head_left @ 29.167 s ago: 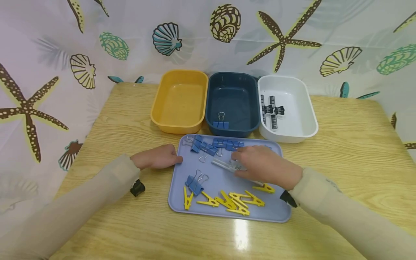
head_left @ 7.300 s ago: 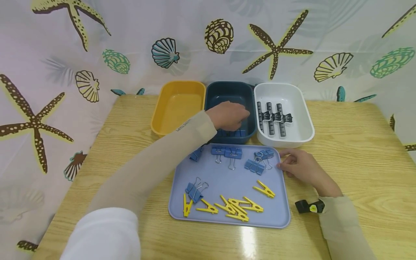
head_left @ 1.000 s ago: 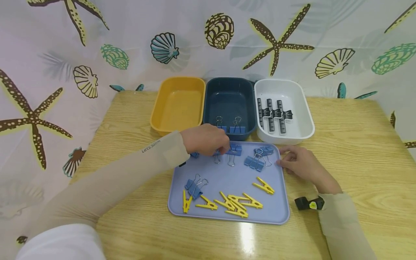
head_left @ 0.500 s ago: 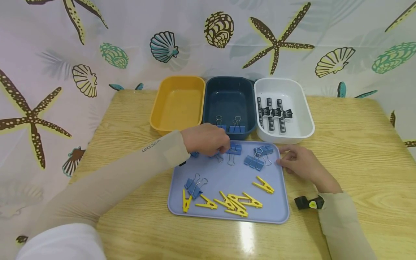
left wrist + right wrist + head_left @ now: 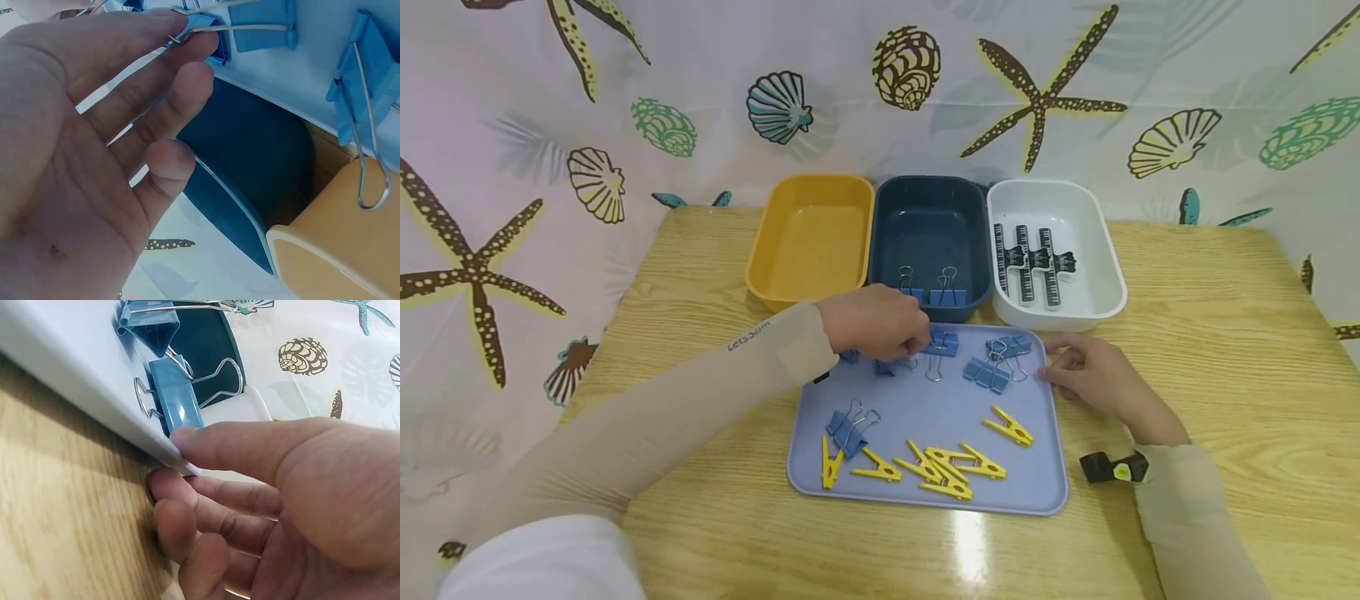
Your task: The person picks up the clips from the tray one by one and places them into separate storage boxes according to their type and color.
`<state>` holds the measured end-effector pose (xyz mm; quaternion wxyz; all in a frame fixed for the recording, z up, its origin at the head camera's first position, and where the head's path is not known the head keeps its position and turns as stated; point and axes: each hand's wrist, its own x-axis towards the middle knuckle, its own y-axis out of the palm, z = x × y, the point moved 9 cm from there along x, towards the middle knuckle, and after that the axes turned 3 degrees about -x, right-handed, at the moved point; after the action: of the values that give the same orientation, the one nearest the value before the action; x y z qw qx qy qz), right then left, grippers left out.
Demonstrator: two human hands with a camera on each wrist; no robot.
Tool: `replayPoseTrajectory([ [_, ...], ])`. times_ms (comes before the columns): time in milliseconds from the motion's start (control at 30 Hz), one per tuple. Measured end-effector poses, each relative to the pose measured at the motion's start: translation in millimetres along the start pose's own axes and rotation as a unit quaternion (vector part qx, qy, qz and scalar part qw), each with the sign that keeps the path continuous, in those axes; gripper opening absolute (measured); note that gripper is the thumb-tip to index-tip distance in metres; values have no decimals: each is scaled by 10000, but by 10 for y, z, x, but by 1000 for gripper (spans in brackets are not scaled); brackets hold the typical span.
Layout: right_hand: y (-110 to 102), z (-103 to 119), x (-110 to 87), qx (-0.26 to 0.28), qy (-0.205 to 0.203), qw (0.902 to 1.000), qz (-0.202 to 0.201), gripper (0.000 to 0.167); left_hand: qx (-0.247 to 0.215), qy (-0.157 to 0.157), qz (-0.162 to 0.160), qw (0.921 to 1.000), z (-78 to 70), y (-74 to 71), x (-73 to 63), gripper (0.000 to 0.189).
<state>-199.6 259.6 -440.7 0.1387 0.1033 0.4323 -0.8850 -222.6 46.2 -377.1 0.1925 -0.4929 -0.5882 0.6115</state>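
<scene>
My left hand reaches over the back edge of the lavender tray. In the left wrist view its thumb and fingertips pinch the wire handle of a blue binder clip; from the head view that clip is partly under the hand. Another blue binder clip lies just right of the fingers. My right hand holds the tray's right rim, thumb on top and fingers below, close to two overlapping binder clips. One more binder clip lies at the tray's left, above several yellow clothespins.
Behind the tray stand a yellow bin, a dark blue bin with binder clips at its front, and a white bin holding three black-and-white piano-pattern clips. A single yellow clothespin lies at the tray's right.
Since the oldest frame, the white bin has gained a piano-pattern clip and the dark blue bin binder clips. My right hand moved to the tray's rim. Lately the clip under my left hand has turned.
</scene>
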Motion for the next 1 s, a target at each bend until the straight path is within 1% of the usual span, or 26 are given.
replayPoseTrajectory([
  [300, 2, 1, -1, 10, -18, 10000, -17, 44, 24, 84, -58, 9999, -7, 0, 1, 27],
  [433, 4, 2, -1, 15, -32, 10000, -25, 43, 53, 66, -59, 9999, -1, 8, -4, 24],
  [667, 10, 3, 0, -5, -9, 10000, -14, 43, 264, -29, -47, 9996, 21, 23, 1, 20],
  [867, 3, -9, 0, -68, 44, 10000, -2, 43, 216, -97, 6, 9997, 40, 41, -2, 20],
  [1000, -6, -2, -1, -133, -25, 9999, -53, 43, 202, -70, 17, 9998, 42, 42, -8, 21],
])
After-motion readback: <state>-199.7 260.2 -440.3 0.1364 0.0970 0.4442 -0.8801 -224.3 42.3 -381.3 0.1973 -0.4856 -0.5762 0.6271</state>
